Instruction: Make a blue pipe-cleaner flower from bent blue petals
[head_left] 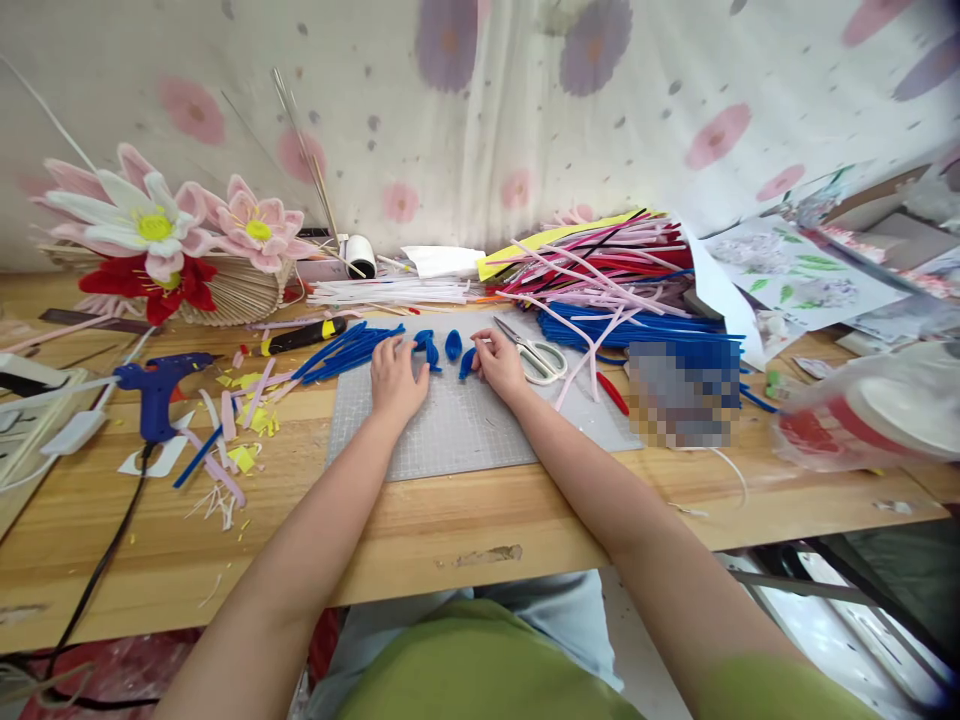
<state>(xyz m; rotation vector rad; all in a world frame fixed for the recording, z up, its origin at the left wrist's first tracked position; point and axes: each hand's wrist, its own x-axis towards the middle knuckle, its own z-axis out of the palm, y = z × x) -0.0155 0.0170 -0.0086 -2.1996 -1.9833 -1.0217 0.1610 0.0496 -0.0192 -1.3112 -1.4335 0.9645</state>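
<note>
On the grey cutting mat (pixel 442 440), my left hand (pixel 397 380) rests palm down with its fingers apart. Beside its fingertips lie small blue petals (pixel 429 350) of fuzzy pipe cleaner, partly overlapping. A single blue petal (pixel 453 345) stands alone between my two hands. My right hand (pixel 498 364) has its fingers curled, with thumb and fingertips at another blue petal (pixel 466 363), which they seem to pinch. Left of my left hand is a bundle of blue pipe cleaners (pixel 345 352). Scissors (pixel 541 362) with white handles lie just right of my right hand.
A blue glue gun (pixel 161 390) stands at left near yellow and pink scraps (pixel 251 410). Fuzzy flowers (pixel 157 225) sit behind it. A yellow-black utility knife (pixel 304 336), many coloured pipe cleaners (pixel 600 255) and a bagged tub (pixel 885 405) surround the mat.
</note>
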